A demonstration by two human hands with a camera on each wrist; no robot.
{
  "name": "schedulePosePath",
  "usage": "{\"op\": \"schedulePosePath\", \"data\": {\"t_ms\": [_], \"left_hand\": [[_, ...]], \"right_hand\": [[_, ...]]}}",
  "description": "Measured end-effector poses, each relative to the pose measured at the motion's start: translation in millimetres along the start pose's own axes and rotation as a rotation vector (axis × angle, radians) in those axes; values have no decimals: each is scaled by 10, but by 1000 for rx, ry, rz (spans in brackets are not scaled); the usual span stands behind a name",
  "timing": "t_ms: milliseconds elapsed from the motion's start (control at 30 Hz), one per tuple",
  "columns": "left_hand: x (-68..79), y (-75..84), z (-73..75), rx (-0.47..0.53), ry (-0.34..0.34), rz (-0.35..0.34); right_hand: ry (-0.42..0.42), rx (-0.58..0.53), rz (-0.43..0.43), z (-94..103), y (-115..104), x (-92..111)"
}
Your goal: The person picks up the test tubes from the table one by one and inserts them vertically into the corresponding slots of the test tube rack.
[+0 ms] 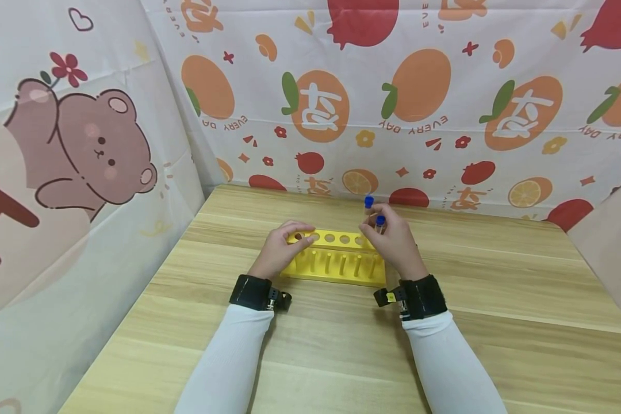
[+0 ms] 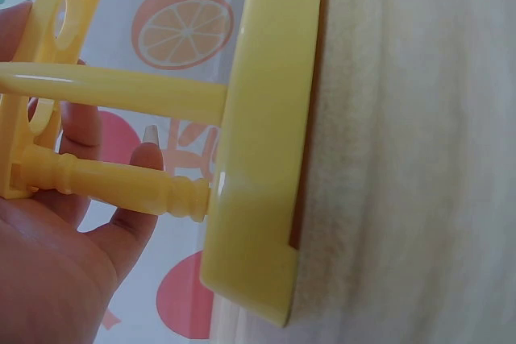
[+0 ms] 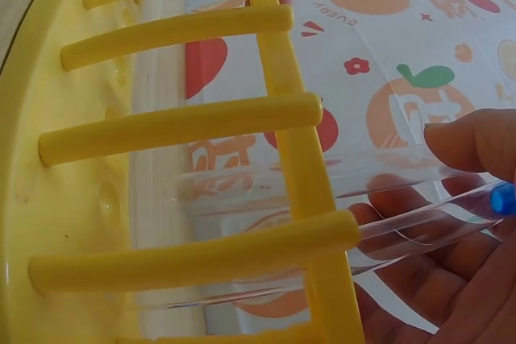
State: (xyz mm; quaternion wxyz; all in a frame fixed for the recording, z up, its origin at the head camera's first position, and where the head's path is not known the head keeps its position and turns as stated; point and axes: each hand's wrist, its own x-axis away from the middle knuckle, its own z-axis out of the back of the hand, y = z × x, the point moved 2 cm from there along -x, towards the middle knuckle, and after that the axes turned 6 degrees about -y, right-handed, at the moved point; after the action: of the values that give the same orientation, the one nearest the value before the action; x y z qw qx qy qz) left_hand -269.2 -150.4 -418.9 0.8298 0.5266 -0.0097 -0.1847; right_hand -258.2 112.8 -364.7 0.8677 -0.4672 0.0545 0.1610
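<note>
A yellow test tube rack (image 1: 336,276) stands upright on the table, with holes along its top bar and a row of pegs in front. My left hand (image 1: 282,250) grips its left end; in the left wrist view, fingers (image 2: 133,235) wrap behind the end post. At the other end my right hand (image 1: 397,244) pinches a clear test tube (image 3: 403,168) between thumb and fingers, its blue cap (image 1: 368,201) sticking up above them. A second blue-capped test tube (image 3: 411,227) passes down through the rack's right end, close by the same fingers. The held tube's lower part overlaps the rack.
The wood-grain table (image 1: 321,356) extends around the rack on all sides. A fruit-print cloth (image 1: 372,138) hangs behind the table's back edge, and a bear-print cloth (image 1: 93,149) hangs along the left. Each wrist wears a black strap (image 1: 250,292) with a small camera.
</note>
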Motion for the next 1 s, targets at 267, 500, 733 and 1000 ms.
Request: {"op": "schedulePosePath", "data": {"t_ms": [267, 500, 733, 1000], "left_hand": [[7, 4, 7, 9, -6, -5], [1, 12, 12, 18, -5, -5], [2, 15, 8, 18, -10, -10], [-5, 13, -4, 18, -13, 8]], "right_hand": [[-14, -8, -41, -8, 6, 1], [-28, -7, -59, -14, 16, -4], [-53, -6, -74, -23, 51, 1], [-59, 0, -91, -32, 78, -6]]}}
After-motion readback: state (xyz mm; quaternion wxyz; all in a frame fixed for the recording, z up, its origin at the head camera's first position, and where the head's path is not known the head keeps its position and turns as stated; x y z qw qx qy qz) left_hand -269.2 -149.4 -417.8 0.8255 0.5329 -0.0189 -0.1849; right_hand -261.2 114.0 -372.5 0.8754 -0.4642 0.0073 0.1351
